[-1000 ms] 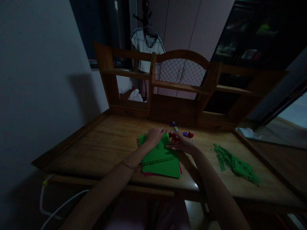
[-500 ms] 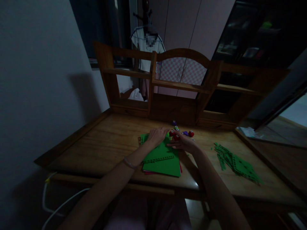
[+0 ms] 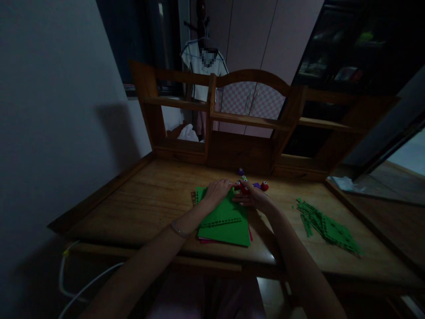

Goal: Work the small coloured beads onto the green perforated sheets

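A stack of green paper sheets (image 3: pixel 226 221) lies on the wooden desk (image 3: pixel 149 199), with a red sheet showing beneath its lower edge. My left hand (image 3: pixel 216 191) rests on the far end of the green stack, fingers curled down onto it. My right hand (image 3: pixel 253 199) sits just to the right, fingers closed around a small red punch (image 3: pixel 244 189) at the paper's far right corner. Other small punches (image 3: pixel 264 186), red, purple and green, cluster right behind the hands. The room is dim.
A pile of green paper strips (image 3: pixel 327 228) lies on the right of the desk. A wooden shelf unit (image 3: pixel 245 119) stands along the back edge. White cables (image 3: pixel 76 283) hang off the front left. A crumpled white paper (image 3: pixel 338 182) lies far right.
Both hands have stayed at the far end of the green stack, shifting only slightly; my left fingers have drawn closer to the red punch.
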`<state>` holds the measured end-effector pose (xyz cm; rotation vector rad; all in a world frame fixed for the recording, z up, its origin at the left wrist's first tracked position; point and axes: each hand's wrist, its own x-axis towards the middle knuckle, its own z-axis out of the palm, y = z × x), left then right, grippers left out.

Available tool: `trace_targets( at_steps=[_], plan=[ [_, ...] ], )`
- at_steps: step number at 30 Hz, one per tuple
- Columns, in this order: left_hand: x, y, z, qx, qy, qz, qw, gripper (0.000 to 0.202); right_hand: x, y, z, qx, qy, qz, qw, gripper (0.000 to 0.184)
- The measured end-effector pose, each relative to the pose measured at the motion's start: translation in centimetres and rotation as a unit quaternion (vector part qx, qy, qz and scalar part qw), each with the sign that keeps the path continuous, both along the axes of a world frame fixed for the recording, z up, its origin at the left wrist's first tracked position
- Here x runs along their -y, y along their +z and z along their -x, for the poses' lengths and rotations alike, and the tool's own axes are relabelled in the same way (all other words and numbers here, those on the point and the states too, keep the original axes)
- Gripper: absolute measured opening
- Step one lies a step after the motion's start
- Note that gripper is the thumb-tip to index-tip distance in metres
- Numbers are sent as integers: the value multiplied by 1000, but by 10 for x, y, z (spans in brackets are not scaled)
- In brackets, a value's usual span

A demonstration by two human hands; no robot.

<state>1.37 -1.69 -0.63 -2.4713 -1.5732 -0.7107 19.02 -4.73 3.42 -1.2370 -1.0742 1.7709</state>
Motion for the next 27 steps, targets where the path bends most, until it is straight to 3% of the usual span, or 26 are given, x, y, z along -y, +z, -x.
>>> trace_targets(
  at_steps=[7, 12, 27],
  plan=[
    [-2, 4, 5, 2, -9, -35, 999, 32, -5, -4, -1, 13, -21, 8, 1000, 52],
    [-2, 13, 9, 8, 8, -39, 999, 44, -5, -6, -2, 12, -26, -7, 1000, 52],
    [-3, 25, 17, 52, -8, -12, 999, 48, -12, -9, -1, 11, -19, 6, 1000, 49]
  ],
)
